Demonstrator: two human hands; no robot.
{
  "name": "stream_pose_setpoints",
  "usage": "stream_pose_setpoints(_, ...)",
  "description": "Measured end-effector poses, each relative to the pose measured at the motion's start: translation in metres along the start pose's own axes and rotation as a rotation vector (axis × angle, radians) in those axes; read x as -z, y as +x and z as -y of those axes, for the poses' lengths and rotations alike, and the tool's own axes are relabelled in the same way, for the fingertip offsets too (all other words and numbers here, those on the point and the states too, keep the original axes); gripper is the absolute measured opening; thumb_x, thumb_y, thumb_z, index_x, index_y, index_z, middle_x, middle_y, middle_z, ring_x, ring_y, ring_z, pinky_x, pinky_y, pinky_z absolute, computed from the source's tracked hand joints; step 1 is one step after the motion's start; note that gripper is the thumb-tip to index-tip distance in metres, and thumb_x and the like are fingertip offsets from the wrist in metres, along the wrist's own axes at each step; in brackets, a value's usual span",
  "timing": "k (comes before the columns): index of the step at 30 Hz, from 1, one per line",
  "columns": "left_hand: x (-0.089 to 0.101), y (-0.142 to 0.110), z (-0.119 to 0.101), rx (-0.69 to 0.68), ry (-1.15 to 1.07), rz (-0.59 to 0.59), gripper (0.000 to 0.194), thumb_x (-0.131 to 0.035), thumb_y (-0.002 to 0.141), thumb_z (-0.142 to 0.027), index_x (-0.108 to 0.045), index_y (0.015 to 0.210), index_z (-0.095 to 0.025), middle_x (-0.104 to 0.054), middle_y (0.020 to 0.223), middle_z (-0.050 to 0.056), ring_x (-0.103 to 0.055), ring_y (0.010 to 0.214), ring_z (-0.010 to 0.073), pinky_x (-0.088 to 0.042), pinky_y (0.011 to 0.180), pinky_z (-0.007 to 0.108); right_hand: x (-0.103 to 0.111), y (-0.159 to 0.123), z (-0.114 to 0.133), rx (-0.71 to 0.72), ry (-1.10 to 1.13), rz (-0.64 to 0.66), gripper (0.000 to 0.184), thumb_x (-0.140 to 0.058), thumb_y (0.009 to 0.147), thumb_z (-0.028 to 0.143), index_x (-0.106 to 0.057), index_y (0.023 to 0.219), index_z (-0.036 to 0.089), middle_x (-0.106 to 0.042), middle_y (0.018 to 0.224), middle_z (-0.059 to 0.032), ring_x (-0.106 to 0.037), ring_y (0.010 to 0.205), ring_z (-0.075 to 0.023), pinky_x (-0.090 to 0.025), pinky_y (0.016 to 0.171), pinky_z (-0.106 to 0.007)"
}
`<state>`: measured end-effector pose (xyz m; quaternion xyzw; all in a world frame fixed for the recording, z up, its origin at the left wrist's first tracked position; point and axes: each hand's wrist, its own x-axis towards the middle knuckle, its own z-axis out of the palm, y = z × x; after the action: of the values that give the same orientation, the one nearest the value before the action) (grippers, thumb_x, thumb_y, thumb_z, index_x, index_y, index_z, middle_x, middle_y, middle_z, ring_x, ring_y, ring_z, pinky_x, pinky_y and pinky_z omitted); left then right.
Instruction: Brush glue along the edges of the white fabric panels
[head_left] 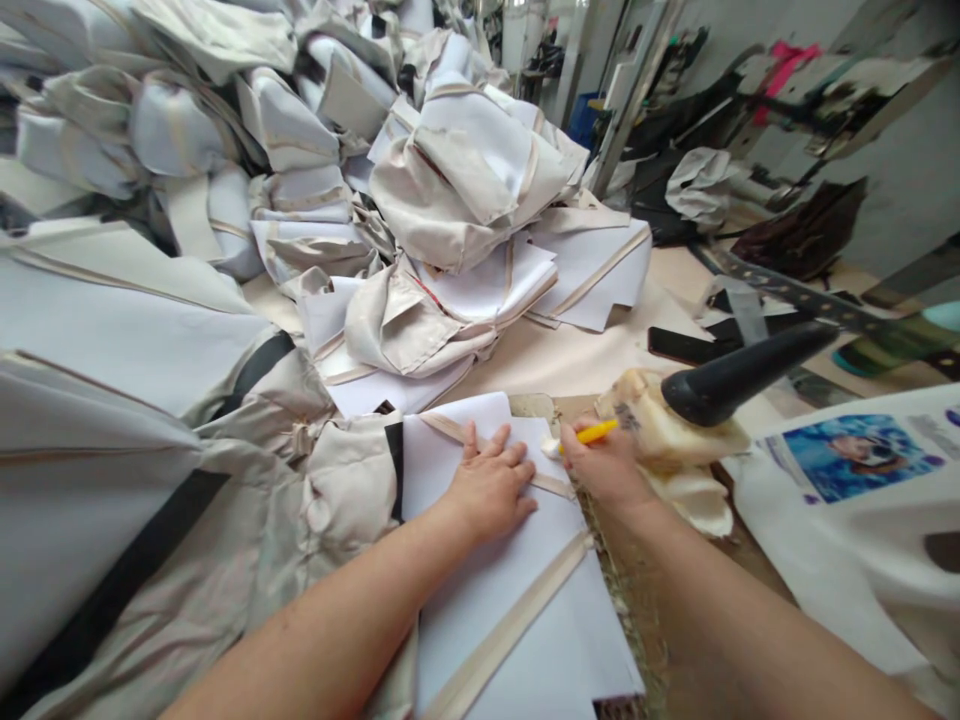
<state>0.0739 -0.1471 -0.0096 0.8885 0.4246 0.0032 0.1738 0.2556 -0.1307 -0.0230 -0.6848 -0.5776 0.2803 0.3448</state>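
My left hand lies flat, fingers spread, on a white cut piece with beige strips at the table's near edge. My right hand grips a thin yellow tool whose pale tip touches the piece's upper right corner. Just right of that hand stands a yellowish glue-crusted block with a black cone-shaped horn sticking out of it to the right.
A big heap of white and beige cut pieces fills the left and back of the table. Beige fabric with black straps lies at near left. A printed sheet lies at right; dark bags and straps sit behind.
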Motion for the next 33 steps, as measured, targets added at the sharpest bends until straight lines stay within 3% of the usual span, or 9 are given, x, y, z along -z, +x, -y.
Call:
stream_pose_setpoints(4,-0.004,-0.001,0.002,-0.009,-0.011,-0.028,0.039,-0.053,0.081,-0.046,-0.054,0.116,-0.028,-0.049,0.131,0.004,-0.021,0.134,0.0298,0.010,0.103,0.065,0.010,-0.016,-0.007,-0.006,0.026,0.072,0.030,-0.051,0.077,0.039,-0.048,0.053,0.021,-0.051,0.041,0.0030,-0.051,0.040,-0.0135,-0.038,0.044,-0.024)
stream_pose_setpoints(10,-0.003,-0.001,0.002,-0.013,-0.008,-0.034,0.039,-0.053,0.082,-0.045,-0.054,0.116,-0.028,-0.050,0.130,0.005,-0.021,0.134,0.0302,0.009,0.102,0.066,-0.017,0.036,0.003,0.045,0.035,-0.048,0.030,-0.046,0.080,0.043,-0.055,0.063,0.020,-0.060,0.053,0.0003,-0.058,0.053,-0.0155,-0.043,0.056,-0.025)
stream_pose_setpoints(13,-0.003,-0.002,0.003,-0.015,-0.003,-0.041,0.039,-0.052,0.082,-0.046,-0.054,0.116,-0.028,-0.050,0.129,0.004,-0.021,0.134,0.0299,0.009,0.102,0.066,-0.024,0.046,0.003,0.048,0.029,-0.073,0.030,-0.044,0.081,0.042,-0.055,0.063,0.020,-0.060,0.052,0.0007,-0.058,0.054,-0.0155,-0.042,0.056,-0.025)
stream_pose_setpoints(17,-0.005,-0.002,0.003,-0.018,-0.006,-0.058,0.038,-0.052,0.082,-0.046,-0.055,0.115,-0.027,-0.051,0.129,0.004,-0.021,0.134,0.0299,0.010,0.102,0.066,-0.011,0.017,-0.005,0.028,0.009,-0.036,0.031,-0.048,0.079,0.039,-0.054,0.056,0.020,-0.058,0.048,0.0009,-0.057,0.051,-0.0152,-0.042,0.055,-0.025)
stream_pose_setpoints(22,-0.006,-0.001,0.003,-0.017,-0.012,-0.039,0.039,-0.052,0.082,-0.045,-0.055,0.116,-0.026,-0.048,0.132,0.005,-0.020,0.134,0.0305,0.010,0.102,0.066,0.016,-0.026,-0.008,-0.093,0.081,0.104,0.029,-0.054,0.077,0.040,-0.052,0.057,0.020,-0.054,0.044,0.0027,-0.054,0.043,-0.0138,-0.040,0.045,-0.023)
stream_pose_setpoints(28,-0.007,-0.001,0.002,-0.015,-0.017,-0.056,0.038,-0.053,0.082,-0.044,-0.057,0.115,-0.026,-0.050,0.131,0.005,-0.022,0.134,0.0301,0.012,0.102,0.064,0.018,-0.024,0.002,-0.015,0.123,0.047,0.031,-0.053,0.080,0.041,-0.052,0.057,0.019,-0.057,0.052,0.0007,-0.055,0.052,-0.0142,-0.044,0.056,-0.025)
stream_pose_setpoints(33,-0.007,0.000,0.001,-0.013,-0.003,-0.053,0.037,-0.053,0.081,-0.044,-0.057,0.114,-0.026,-0.049,0.132,0.005,-0.022,0.134,0.0307,0.012,0.101,0.065,0.030,-0.041,-0.001,-0.107,0.120,0.189,0.032,-0.054,0.080,0.042,-0.049,0.057,0.020,-0.052,0.045,0.0038,-0.050,0.044,-0.0124,-0.039,0.048,-0.024)
